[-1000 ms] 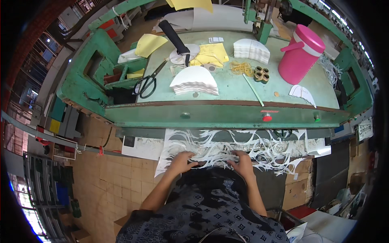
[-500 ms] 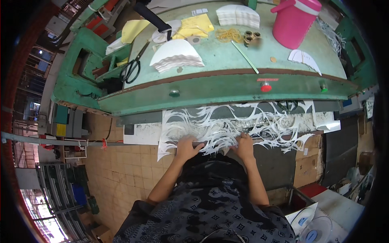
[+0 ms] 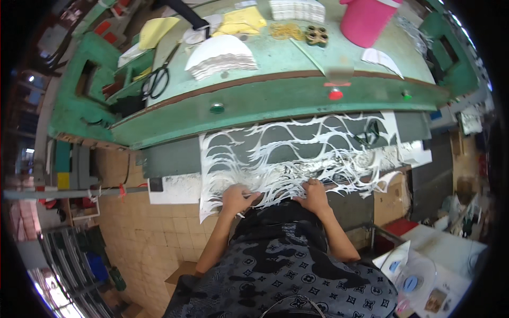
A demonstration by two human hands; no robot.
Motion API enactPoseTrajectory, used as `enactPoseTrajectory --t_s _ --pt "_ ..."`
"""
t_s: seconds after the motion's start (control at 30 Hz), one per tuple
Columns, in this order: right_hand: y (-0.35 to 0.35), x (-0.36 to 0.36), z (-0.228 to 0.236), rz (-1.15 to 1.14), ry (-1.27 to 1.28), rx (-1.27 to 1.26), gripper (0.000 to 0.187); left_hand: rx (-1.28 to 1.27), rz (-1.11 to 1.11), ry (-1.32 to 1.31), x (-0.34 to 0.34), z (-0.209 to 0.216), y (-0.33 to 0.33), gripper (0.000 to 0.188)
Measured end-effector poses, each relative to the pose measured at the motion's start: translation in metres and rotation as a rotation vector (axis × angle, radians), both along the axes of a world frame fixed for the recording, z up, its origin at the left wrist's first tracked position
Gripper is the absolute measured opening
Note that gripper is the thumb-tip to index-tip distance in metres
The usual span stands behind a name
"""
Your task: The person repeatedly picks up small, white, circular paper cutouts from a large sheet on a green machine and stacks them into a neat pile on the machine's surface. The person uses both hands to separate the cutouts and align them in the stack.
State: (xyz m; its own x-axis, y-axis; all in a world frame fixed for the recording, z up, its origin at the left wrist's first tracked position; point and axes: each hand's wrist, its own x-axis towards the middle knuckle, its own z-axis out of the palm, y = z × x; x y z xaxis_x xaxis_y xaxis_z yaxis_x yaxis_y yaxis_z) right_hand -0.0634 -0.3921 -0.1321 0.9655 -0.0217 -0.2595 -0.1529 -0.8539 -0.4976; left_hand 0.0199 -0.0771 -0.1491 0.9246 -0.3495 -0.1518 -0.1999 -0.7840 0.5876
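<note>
A white sheet cut into a lattice of curved strips (image 3: 297,151), like leftover paper waste, stretches from below the green machine front (image 3: 265,108) toward my body. My left hand (image 3: 237,199) is closed on its near edge, thumb pointing inward and fingers partly hidden among the strips. To the right, my right hand (image 3: 315,197) grips the same bunched edge with curled fingers. Between my hands the strips crowd together against my waist. Farther back the sheet lies flatter over a dark grey board (image 3: 172,157), and its curved openings show the board beneath.
On the green tabletop stand wavy stacks of white cut paper (image 3: 221,57), black scissors (image 3: 157,82), a pink jug (image 3: 367,22) and rubber bands (image 3: 286,31). A red button (image 3: 335,94) and a green button (image 3: 407,96) sit on the machine front. A dark round-framed object (image 3: 367,132) rests on the sheet.
The lattice sheet has come out toward me, so more of it and of the grey board shows. Both hands keep hold of its near edge. The whole view has shifted slightly.
</note>
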Motion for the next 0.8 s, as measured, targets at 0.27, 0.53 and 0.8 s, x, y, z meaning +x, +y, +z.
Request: enactPoseTrajectory --t_s 0.27,0.53,0.8 --pt "-0.058 -0.05 -0.031 -0.1 -0.044 0.435 0.032 -0.229 0.199 -0.32 -0.058 -0.058 -0.003 0.044" --pt "-0.215 -0.048 -0.089 -0.95 -0.74 -0.053 0.049 -0.201 0.221 -0.484 -0.112 -0.09 0.001 0.043" --pt "-0.227 -0.023 -0.099 -0.847 -0.402 -0.438 0.07 -0.225 0.201 -0.503 -0.131 -0.11 0.005 0.04"
